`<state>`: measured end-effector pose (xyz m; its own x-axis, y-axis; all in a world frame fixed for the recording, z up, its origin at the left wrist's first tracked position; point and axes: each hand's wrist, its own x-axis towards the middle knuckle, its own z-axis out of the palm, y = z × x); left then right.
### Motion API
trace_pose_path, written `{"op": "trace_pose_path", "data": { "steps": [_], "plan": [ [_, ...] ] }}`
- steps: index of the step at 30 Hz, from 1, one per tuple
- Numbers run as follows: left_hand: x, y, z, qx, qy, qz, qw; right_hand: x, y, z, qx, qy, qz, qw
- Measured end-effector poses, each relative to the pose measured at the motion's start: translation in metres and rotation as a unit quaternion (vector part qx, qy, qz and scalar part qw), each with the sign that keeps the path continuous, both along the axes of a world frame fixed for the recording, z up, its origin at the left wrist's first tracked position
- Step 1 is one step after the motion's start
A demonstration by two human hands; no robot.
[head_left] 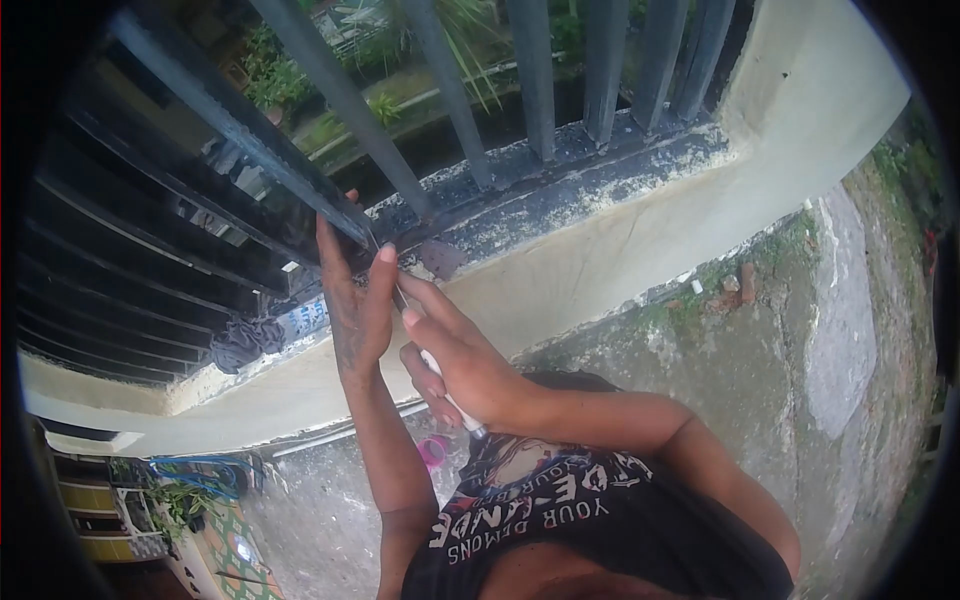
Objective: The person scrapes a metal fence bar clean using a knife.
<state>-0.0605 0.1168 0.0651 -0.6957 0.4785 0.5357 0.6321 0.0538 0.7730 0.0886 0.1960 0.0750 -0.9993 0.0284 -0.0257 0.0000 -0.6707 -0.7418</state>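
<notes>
My right hand point(465, 370) is closed round the white handle of a thin-shafted tool point(432, 365). Its narrow metal shaft points up-left, towards the foot of a dark metal bar point(260, 140); whether the tip touches the bar is too small to tell. My left hand point(355, 300) is at the lower end of this bar, fingers reaching behind it and thumb in front, close to the shaft. Beside my left thumb, a small brownish piece of sheet point(442, 258) lies on the ledge point(560, 205), whose dark paint is flaking.
More upright bars point(530, 80) stand along the ledge. A dark crumpled rag point(245, 345) and a white-and-blue item point(305, 320) lie to the left. Below are the pale wall point(600, 270) and concrete ground point(700, 370), with a pink ring-shaped object point(433, 452) and a brick piece point(747, 283).
</notes>
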Motion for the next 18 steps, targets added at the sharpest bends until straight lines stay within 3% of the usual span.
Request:
{"op": "trace_pose_path", "data": {
  "steps": [3,11,15,18],
  "plan": [
    [0.003,0.005,-0.003,-0.027,0.055,0.049,0.997,-0.013,0.006,-0.012,-0.008,-0.014,-0.008,1.0],
    [0.001,0.001,-0.001,-0.038,0.047,0.041,0.997,-0.007,0.007,-0.004,-0.004,-0.036,0.009,0.999],
    [0.005,0.0,0.005,-0.011,-0.017,0.016,1.0,-0.009,0.006,-0.007,-0.017,-0.032,0.007,0.999],
    [0.002,0.001,0.001,-0.026,0.029,0.029,0.999,-0.006,0.013,-0.006,-0.041,-0.041,0.015,0.998]
  ]
}}
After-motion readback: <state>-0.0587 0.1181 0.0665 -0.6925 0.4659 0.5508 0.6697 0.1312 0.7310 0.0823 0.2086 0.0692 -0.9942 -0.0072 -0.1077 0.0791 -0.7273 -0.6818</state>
